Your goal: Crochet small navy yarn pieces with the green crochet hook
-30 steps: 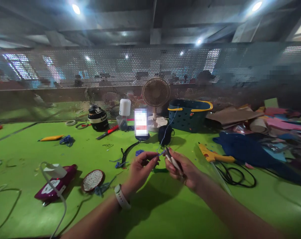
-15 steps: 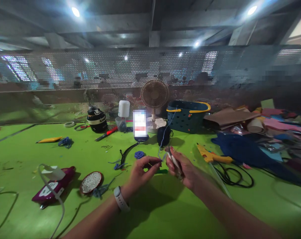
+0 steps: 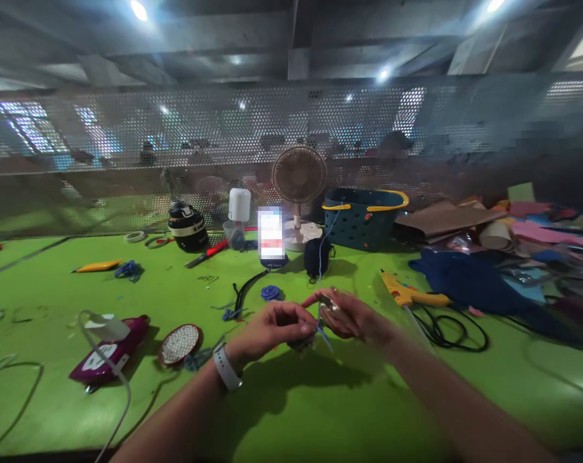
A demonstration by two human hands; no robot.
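Observation:
My left hand point(image 3: 276, 326) is closed in a pinch on a small blue yarn piece, just above the green table point(image 3: 291, 411). My right hand point(image 3: 349, 316) is closed round a thin white-handled crochet hook; its fingertips meet the left hand's. A blue yarn strand point(image 3: 322, 270) rises from between my hands toward the dark yarn ball point(image 3: 317, 256) and the teal basket point(image 3: 363, 220). A small blue crocheted flower point(image 3: 270, 292) lies on the table beyond my left hand. A white watch sits on my left wrist.
A phone point(image 3: 272, 236) stands lit beside a desk fan point(image 3: 298, 186). A yellow glue gun point(image 3: 409, 296) with a black cord lies to the right. Fabric and paper are piled at far right. A purple case point(image 3: 110, 350), a round beaded disc point(image 3: 179, 344) and cables lie left.
Both hands have dropped lower and closer together. The hook, held upright before, is now mostly hidden in my right hand, and the yarn strand runs down between the fingers.

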